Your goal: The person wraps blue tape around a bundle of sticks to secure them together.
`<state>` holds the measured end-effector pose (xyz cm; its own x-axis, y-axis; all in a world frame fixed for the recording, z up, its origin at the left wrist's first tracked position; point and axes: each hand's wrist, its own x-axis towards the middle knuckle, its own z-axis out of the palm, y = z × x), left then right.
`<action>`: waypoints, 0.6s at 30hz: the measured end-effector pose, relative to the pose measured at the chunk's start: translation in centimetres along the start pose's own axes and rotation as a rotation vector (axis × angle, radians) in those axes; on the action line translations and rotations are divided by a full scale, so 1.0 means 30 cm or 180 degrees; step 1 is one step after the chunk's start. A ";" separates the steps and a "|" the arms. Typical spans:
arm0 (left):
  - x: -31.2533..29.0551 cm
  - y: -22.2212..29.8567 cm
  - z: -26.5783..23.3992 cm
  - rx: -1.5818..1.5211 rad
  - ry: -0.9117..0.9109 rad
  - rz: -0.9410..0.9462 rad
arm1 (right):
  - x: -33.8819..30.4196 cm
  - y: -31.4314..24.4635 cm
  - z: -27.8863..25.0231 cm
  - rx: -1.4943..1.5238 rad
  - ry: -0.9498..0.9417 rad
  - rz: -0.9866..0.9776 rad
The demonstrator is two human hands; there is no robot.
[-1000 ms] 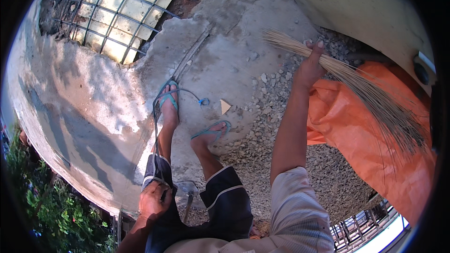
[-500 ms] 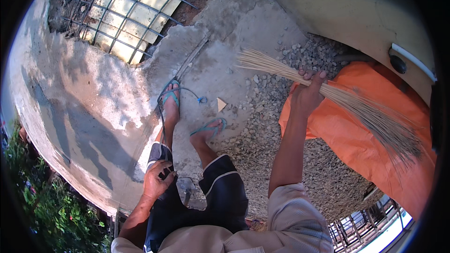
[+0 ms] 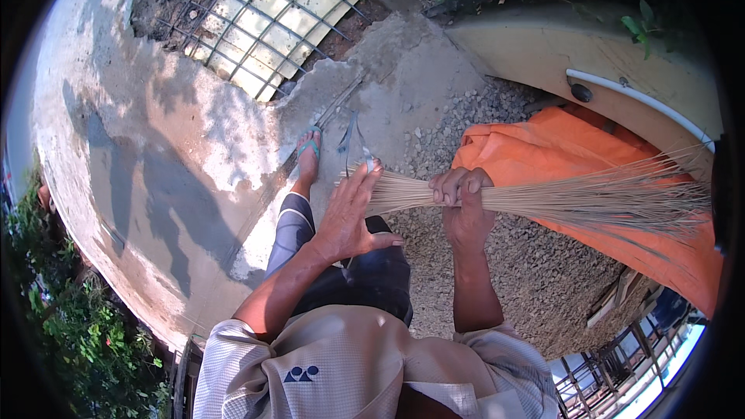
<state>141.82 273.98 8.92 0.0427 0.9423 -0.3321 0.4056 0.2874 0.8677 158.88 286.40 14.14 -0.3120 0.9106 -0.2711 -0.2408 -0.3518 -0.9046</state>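
Observation:
My right hand (image 3: 468, 194) is closed around the middle of a stick broom (image 3: 543, 200), a bundle of thin pale sticks without a long handle. The bundle lies nearly level, its thick cut ends to the left and its thin, dark, frayed ends fanning out to the right. At the cut ends, my left hand (image 3: 349, 213) has its fingers stretched along the bundle and its thumb apart. A grey-blue cord (image 3: 355, 136) loops up by those fingertips and seems pinched between the fingers, though the exact grip is hidden. Part of the cord also shows below the hand.
An orange tarp (image 3: 512, 147) covers part of the gravel (image 3: 535, 287) on the right, beside a low wall (image 3: 543, 43) with a white pipe (image 3: 644, 97). Ahead, steel mesh (image 3: 272, 19) spans a broken edge in the concrete (image 3: 209, 194). Plants (image 3: 93, 334) grow at left.
My left hand has risen from beside my thigh to the broom's cut ends, bringing the cord along. My right hand has drawn the broom nearer and turned it level.

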 end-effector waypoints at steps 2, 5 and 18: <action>-0.023 0.082 -0.012 -0.0042 0.0297 0.0293 | -0.054 -0.086 0.104 0.0145 -0.0271 0.0169; -0.053 0.140 -0.034 0.0009 0.0899 0.0646 | -0.079 -0.209 0.228 0.0179 -0.0574 0.0222; -0.103 0.371 -0.478 -0.2862 -0.0508 -0.0774 | 0.267 -0.593 0.728 0.0230 -0.0462 0.1262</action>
<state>133.09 276.73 24.90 0.2010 0.8235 -0.5305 -0.4335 0.5604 0.7057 140.59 295.22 35.26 -0.5182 0.6638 -0.5393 -0.1385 -0.6874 -0.7129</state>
